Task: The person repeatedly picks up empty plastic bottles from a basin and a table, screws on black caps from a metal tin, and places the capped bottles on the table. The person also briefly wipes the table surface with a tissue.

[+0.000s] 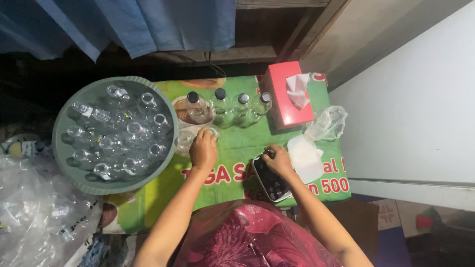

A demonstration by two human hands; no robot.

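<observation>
On the green printed cloth [237, 148], left grip [204, 148] clamps a bottle [212, 131]; right grip [278, 160] pinches caps [271, 180].

Blue curtain [148, 24], white wall [415, 104]

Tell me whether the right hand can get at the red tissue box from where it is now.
Probably yes. The right hand rests at the tray of dark caps, and the red tissue box stands just beyond it on the green table, with only a white lid lying off to the side.
</observation>
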